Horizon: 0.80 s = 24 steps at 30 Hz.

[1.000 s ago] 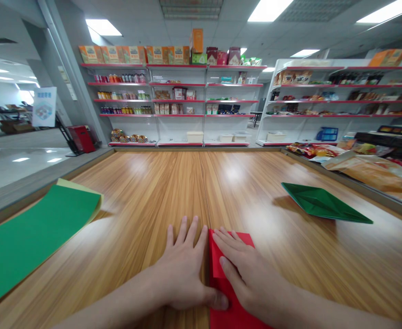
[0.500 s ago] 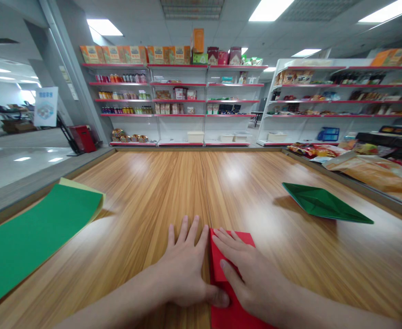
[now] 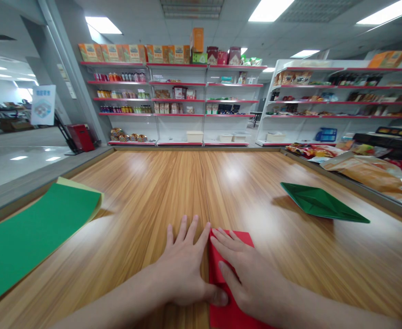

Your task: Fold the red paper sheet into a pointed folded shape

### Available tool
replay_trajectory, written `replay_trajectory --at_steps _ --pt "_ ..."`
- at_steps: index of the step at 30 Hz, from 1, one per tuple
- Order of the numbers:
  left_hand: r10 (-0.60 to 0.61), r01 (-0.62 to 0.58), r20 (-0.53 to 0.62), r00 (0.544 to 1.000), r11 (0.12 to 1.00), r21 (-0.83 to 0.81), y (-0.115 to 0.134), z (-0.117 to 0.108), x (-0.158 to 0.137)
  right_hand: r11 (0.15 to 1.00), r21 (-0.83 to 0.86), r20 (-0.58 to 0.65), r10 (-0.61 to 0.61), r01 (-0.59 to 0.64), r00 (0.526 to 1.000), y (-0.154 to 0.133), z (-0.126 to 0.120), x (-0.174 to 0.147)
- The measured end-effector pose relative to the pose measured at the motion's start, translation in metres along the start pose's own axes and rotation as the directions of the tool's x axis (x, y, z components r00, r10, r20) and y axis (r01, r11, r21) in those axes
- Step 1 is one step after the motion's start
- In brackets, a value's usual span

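A folded sheet of red paper (image 3: 224, 310) lies on the wood-grain table (image 3: 152, 192), close in front of me. My left hand (image 3: 189, 269) rests with spread fingers on the wood at the paper's left edge, and its thumb reaches onto the red paper. Flat across the upper part of the paper lies my right hand (image 3: 242, 269), fingers stretched out and pointing up and left, the forefinger near the left folded edge. Part of the paper is hidden under the right hand and forearm.
Green and yellow paper sheets (image 3: 43, 233) lie at the left, their far end curling up. A folded dark green paper shape (image 3: 324, 203) sits to the right. Beyond the right table edge are packaged goods (image 3: 368, 171). Stocked shelves (image 3: 176, 98) stand behind the table.
Both hands stay almost in the same place on the red paper. The whole view has shifted very slightly.
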<state>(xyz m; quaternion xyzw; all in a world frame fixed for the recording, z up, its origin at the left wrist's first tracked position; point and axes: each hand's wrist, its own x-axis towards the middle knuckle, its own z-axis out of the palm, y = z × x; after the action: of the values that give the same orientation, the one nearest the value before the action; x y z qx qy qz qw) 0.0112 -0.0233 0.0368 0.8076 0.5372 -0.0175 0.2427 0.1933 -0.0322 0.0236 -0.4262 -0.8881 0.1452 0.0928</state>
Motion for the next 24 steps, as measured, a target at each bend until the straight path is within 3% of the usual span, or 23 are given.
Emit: replay_trajectory --at_steps 24 --pt "0.007 -0.004 -0.060 0.998 0.999 0.049 -0.003 0.007 0.002 0.999 -0.046 0.042 -0.005 0.007 0.999 -0.005 -0.006 0.001"
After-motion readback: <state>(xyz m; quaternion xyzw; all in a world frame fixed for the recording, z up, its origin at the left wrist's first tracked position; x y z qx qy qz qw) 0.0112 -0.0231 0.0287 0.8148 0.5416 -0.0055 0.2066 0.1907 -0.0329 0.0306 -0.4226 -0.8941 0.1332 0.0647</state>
